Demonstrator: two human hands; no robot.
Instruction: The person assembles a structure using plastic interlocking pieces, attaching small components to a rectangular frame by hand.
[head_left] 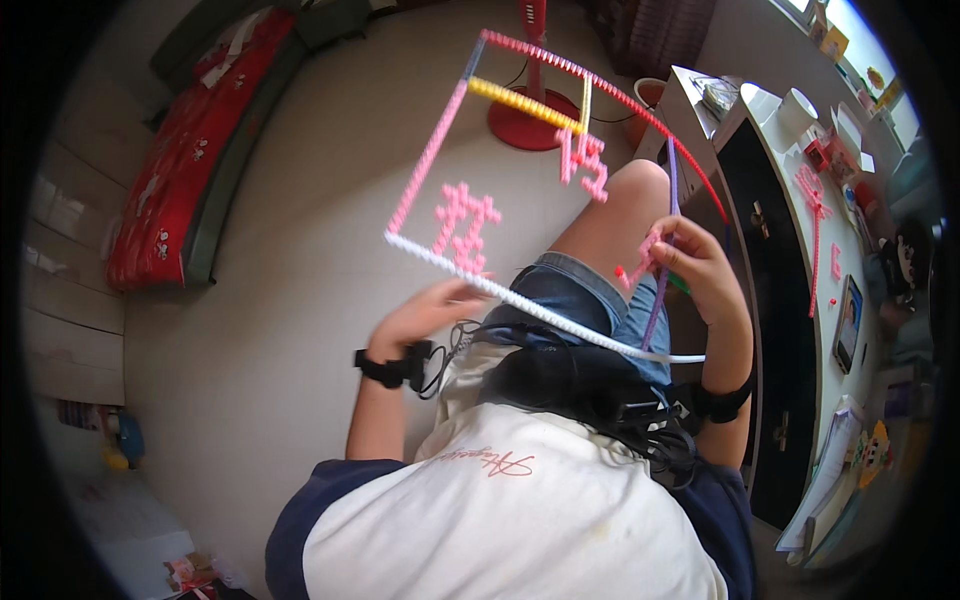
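Observation:
A large rectangular frame (pixel 428 160) of thin knobbly strips in pink, white, red, yellow and purple hangs before me. Pink letter-like shapes (pixel 463 222) sit along its white strip (pixel 560 318), and another pink cluster (pixel 580 163) is under the yellow strip (pixel 525 102). My right hand (pixel 703 265) is closed in a pinch on a small pink knobbly piece (pixel 645 258) with a red end, beside the purple strip (pixel 672 190). My left hand (pixel 425 315), slightly blurred, reaches to the white strip with fingers stretched. Whether it touches the strip is unclear.
On the right stands a white-topped cabinet (pixel 790 190) holding a pink and red knobbly stick (pixel 815 230), a phone (pixel 848 325) and papers (pixel 825 480). A red-covered couch (pixel 185 170) is far left. A red round-based stand (pixel 525 125) is on the floor. Black cables (pixel 640 440) lie at my waist.

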